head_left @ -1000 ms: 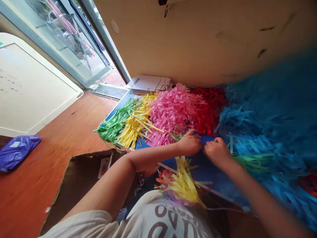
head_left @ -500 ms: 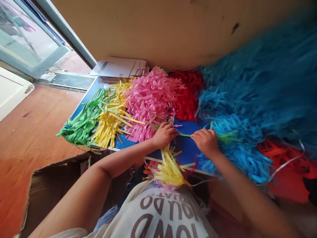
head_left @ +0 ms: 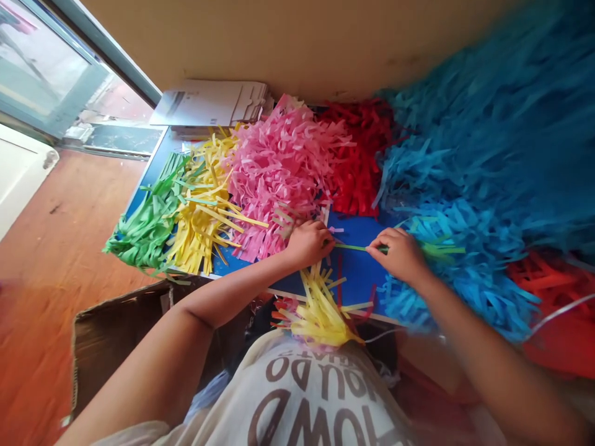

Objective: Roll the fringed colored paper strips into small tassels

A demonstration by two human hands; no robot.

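Between my two hands stretches a narrow twisted strip of green tissue paper, just above the blue table. My left hand is closed around its left end, with pale fringe ends sticking out behind the fingers. My right hand pinches the other end between thumb and fingers. Green fringe spreads out past the right hand, over the blue tissue fringe. Below the left hand, a yellow tissue tassel hangs at the table's front edge against my shirt.
Piles of green, yellow, pink and red fringe lie along the table. White cards are stacked at the back left. A large blue fringe mass fills the right. A cardboard box stands below.
The right hand has shifted slightly to the right, and a little more of the green strip shows between the hands. The view has moved slightly.
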